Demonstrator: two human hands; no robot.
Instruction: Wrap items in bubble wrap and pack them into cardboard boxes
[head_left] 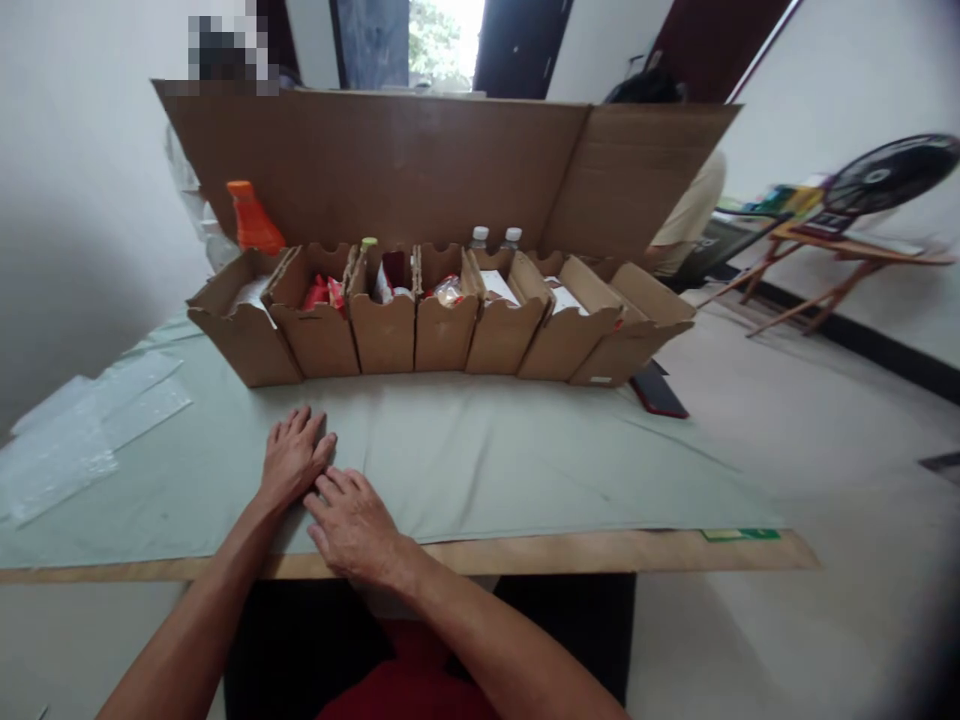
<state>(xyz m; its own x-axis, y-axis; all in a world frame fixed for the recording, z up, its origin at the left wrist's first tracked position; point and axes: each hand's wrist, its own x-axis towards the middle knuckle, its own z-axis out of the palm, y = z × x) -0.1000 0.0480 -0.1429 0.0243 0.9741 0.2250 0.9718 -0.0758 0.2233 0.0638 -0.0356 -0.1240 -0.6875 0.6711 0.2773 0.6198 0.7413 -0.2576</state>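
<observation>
My left hand (pixel 295 455) lies palm down on the pale green tablecloth (pixel 480 470), fingers stretched toward the row of boxes and thumb out to the right. Close beside it, my right hand (pixel 356 522) rests on the cloth near the table's front edge, its fingers loosely extended toward my left wrist. I see nothing held in either hand. Beyond them, several open cardboard bins stand side by side in a curved row. A bin with red packets (pixel 324 292) is near the left end, and the bin in the middle (pixel 444 335) holds a clear wrapped item.
Bubble-wrap bags (pixel 67 440) lie on the left. Behind the bins are an upright cardboard panel (pixel 420 170), an orange bottle (pixel 253 218) and two white-capped bottles (pixel 495 238). A dark phone-like object (pixel 660 393) lies at right. A fan (pixel 885 180) stands on a wooden stand; people sit behind.
</observation>
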